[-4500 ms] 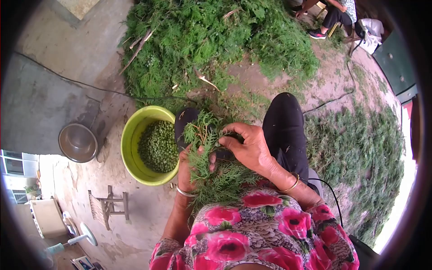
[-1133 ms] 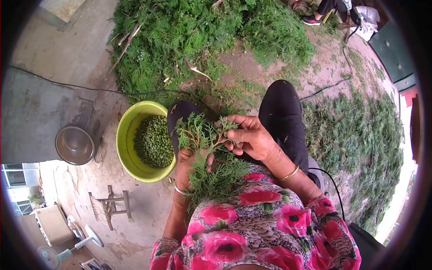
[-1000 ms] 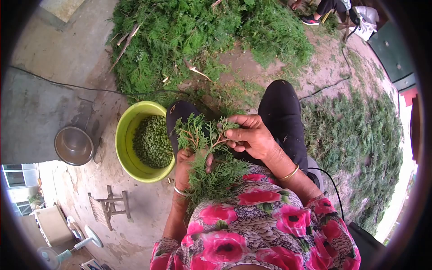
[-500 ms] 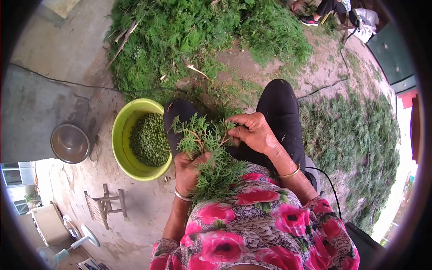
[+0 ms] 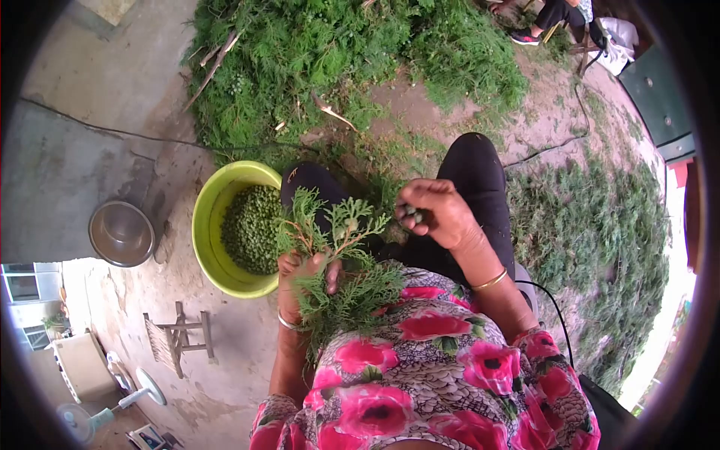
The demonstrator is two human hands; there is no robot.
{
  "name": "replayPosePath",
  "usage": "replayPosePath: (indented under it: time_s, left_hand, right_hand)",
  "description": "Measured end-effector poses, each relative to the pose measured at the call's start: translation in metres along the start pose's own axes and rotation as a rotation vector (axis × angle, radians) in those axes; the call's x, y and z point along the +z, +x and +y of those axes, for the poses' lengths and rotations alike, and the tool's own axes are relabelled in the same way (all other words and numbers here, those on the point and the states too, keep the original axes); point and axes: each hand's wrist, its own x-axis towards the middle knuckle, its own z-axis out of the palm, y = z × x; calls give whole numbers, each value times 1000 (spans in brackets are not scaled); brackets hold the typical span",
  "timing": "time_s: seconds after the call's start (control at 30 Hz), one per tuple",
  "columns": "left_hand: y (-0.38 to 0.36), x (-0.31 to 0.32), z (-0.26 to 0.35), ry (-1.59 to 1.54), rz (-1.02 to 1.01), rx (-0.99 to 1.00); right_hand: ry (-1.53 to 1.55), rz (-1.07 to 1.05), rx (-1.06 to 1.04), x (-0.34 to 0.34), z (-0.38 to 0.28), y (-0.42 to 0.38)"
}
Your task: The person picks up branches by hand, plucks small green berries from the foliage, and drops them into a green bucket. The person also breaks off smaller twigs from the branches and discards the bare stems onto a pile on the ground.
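A leafy green cypress sprig (image 5: 351, 291) with brown stems sits in my left hand (image 5: 298, 271), whose fingers are closed around it above my lap. Small green cones (image 5: 412, 213) show in the curled fingers of my right hand (image 5: 444, 216), which is apart from the sprig and over my right knee. To the left of my knees stands a yellow-green bucket (image 5: 204, 251), partly filled with many more small green cones (image 5: 251, 231). My left hand is the nearer one to its rim.
A large heap of cut greenery (image 5: 300, 67) lies ahead, with more branches (image 5: 592, 255) spread at right. On the left are a metal basin (image 5: 121, 234), a small wooden stool (image 5: 178, 337) and a fan (image 5: 150, 386). Another person's shoe (image 5: 525, 37) shows at top right.
My right hand has drawn back from the sprig, to the right, and cones now show in its fingers. My left hand has shifted slightly left with the sprig.
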Motion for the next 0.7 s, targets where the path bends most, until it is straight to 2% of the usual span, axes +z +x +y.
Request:
replayPosePath:
  time_s: [0.03, 0.1, 0.17, 0.27, 0.3, 0.37, 0.43, 0.5, 0.63, 0.7]
  left_hand:
    - [1, -5, -3, 2, 1, -1]
    - [4, -4, -2, -146, 4, -136]
    - [5, 0, -5, -54, -62, -82]
    - [11, -6, -12, -2, -121, -229]
    - [9, -2, -10, -2, -118, -227]
    - [6, 7, -5, 272, -84, -113]
    - [7, 12, -3, 266, -61, -142]
    - [7, 13, -6, 265, -12, -72]
    - [13, -1, -11, 296, -24, -59]
    - [20, -17, -16, 348, -88, 33]
  right_hand:
    - [1, -49, 40, 10, 2, -1]
    - [-24, -90, 105, 22, 9, -1]
    - [98, -202, 155, 31, 13, 3]
    - [88, -305, 147, 36, 14, 7]
    - [88, -308, 149, 36, 13, 7]
    - [54, -353, 234, 34, 8, 5]
    - [50, -345, 252, 29, 9, 5]
    - [43, -336, 271, 24, 12, 6]
    - [-46, -423, 249, 14, 20, 9]
    - [80, -418, 233, 15, 22, 7]
